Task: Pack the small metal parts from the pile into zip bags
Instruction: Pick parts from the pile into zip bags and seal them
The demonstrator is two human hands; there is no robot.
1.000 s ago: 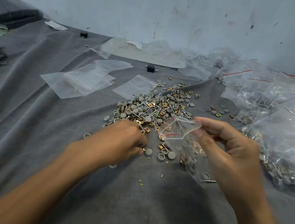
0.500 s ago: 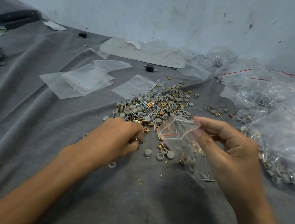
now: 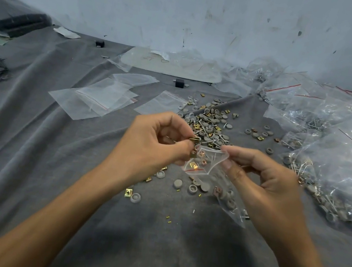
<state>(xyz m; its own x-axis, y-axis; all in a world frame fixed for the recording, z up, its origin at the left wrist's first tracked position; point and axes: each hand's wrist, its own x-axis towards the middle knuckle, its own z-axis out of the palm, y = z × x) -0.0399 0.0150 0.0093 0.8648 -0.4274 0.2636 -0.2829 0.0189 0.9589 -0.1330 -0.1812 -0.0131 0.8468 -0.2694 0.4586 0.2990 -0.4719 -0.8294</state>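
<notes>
Two hands meet: our left hand (image 3: pixel 153 143) fingers clamp brass-coloured parts (image 3: pixel 195 138) just left of the zip bag (image 3: pixel 210 163) mouth, which our right hand (image 3: pixel 271 185) fingers pinch open. Release should run rightward.

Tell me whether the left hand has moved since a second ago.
Yes. The left hand lifted from the pile, rightward to the zip bag mouth, pinching a gold clip.

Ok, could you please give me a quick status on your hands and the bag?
Left hand pinching gold clip at the bag mouth. Right hand holding zip bag open, parts already inside. Pile just behind; nothing between clip and mouth.
</notes>
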